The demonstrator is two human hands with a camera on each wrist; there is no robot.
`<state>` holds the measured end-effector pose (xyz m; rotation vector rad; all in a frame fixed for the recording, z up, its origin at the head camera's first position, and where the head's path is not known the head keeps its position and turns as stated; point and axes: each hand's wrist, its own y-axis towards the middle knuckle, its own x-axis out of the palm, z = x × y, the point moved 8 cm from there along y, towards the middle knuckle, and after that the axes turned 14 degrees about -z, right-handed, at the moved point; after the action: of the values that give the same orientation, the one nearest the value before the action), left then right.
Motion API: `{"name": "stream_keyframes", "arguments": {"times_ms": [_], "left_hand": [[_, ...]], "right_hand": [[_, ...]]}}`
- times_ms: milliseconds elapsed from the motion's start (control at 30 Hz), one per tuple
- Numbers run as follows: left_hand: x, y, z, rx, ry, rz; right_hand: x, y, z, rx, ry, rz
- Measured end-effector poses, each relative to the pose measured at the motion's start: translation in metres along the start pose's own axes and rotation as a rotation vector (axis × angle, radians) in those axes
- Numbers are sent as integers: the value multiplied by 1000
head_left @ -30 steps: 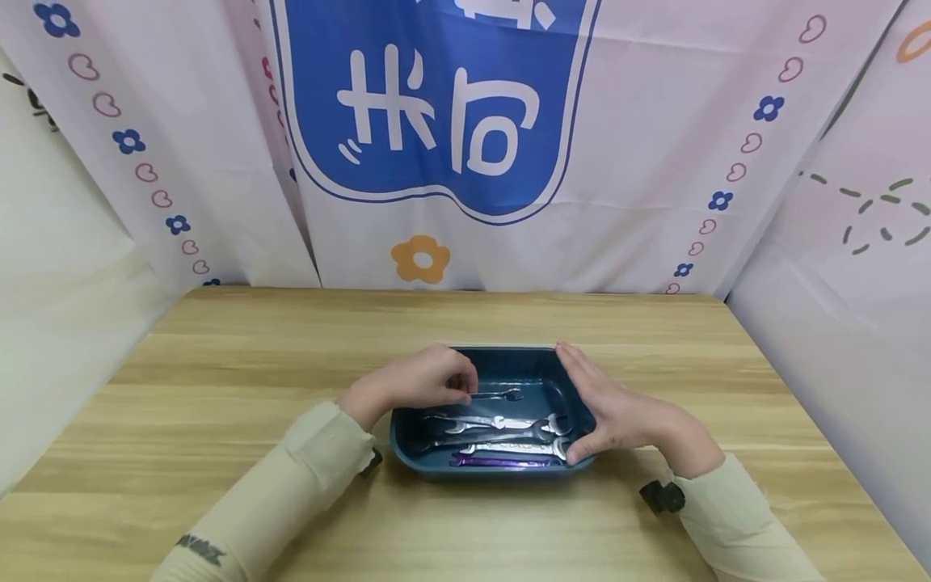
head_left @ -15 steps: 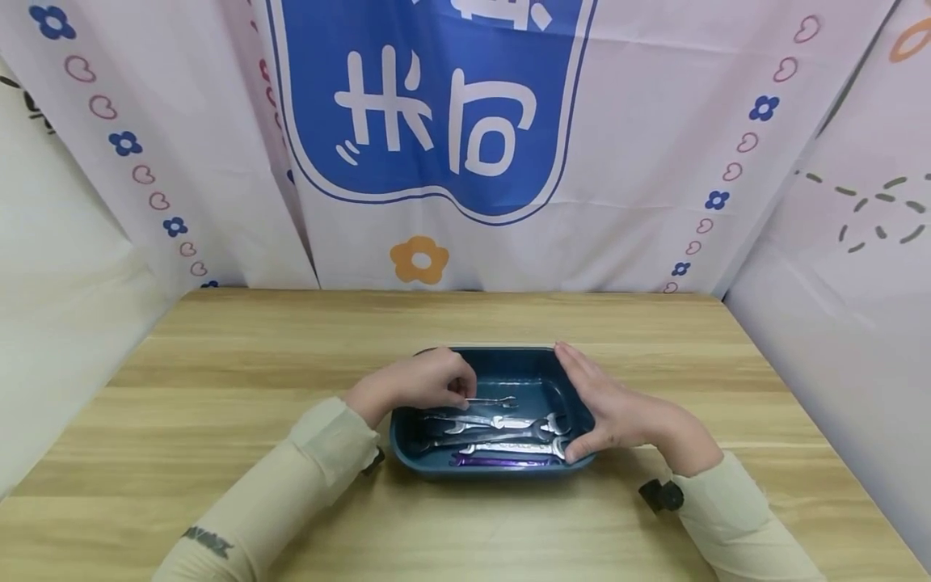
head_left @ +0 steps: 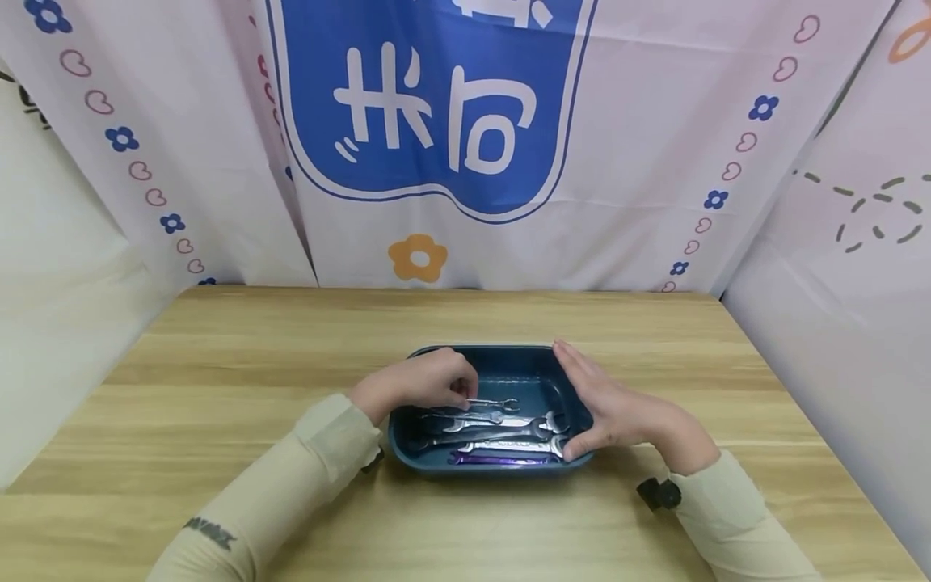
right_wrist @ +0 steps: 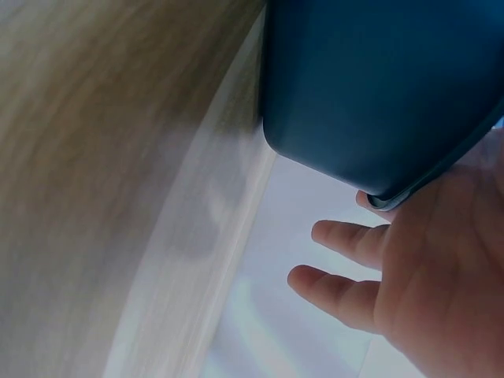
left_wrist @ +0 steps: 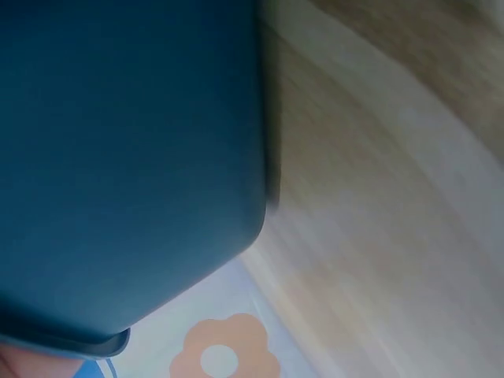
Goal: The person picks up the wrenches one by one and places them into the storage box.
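Note:
In the head view, a dark teal tray point(head_left: 520, 352) holds several wrenches laid roughly side by side. My left hand point(head_left: 425, 380) reaches over the left rim and pinches the left end of a small silver wrench point(head_left: 500, 404), its other end pointing right. Nearer the front lie another silver open-ended wrench point(head_left: 512, 446), a dark wrench point(head_left: 483, 436) and a purple wrench point(head_left: 502, 460). My right hand point(head_left: 618, 408) rests on the right rim with fingers spread and straight, thumb inside near the wrench ends. In the right wrist view, its fingers point(right_wrist: 339, 299) extend past the tray's outer wall.
The tray stands on a wooden table point(head_left: 254, 380). Behind it hangs a white cloth with a blue emblem point(head_left: 436, 105); pale cloths also flank both sides. In the left wrist view, the tray's outer wall point(left_wrist: 134, 173) takes up the left side.
My left hand has brought the small wrench slightly nearer the other wrenches, toward the front of the tray. My right hand has stayed on the right rim.

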<state>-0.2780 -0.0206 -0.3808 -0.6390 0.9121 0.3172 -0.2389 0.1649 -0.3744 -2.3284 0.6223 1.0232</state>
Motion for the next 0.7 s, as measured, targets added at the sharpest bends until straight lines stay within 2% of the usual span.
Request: {"name": "stream_keyframes", "arguments": {"times_ms": [200,500,700], "left_hand": [[8,1,-1,-21,-4,-26],[6,1,-2,-48,25,-5],[4,-5,4,-37,80,28]], "right_hand": [[4,-2,1,4,17,-8],[2,-2,-2,-12,9,4],[4,-2,-1,23,10,1]]}}
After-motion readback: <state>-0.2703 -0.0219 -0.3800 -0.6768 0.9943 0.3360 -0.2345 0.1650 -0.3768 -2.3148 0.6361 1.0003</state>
